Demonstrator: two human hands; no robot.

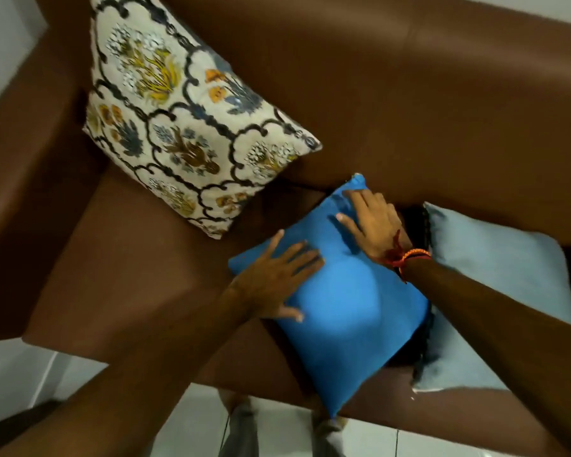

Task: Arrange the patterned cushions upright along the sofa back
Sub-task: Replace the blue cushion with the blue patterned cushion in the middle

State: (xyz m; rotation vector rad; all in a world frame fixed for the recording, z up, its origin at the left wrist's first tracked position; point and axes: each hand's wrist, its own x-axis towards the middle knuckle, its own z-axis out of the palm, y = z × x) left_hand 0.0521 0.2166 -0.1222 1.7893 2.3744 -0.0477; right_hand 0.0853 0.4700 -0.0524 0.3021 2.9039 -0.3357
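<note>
A cream cushion with dark scrolls and yellow and blue flowers [182, 127] leans upright against the brown sofa back [409, 94] in the left corner. A plain bright blue cushion [346, 311] lies flat on the sofa seat. My left hand [277, 278] rests flat on its left edge, fingers spread. My right hand [373, 222], with a red and orange thread at the wrist, presses on its far corner, fingers apart. A pale blue cushion [495, 291] lies to the right, partly under my right forearm, with something dark between the two.
The sofa's left armrest [23, 159] rises beside the patterned cushion. Bare brown seat [139, 265] lies between that cushion and the blue one. White floor tiles [294, 433] and my feet show below the seat's front edge.
</note>
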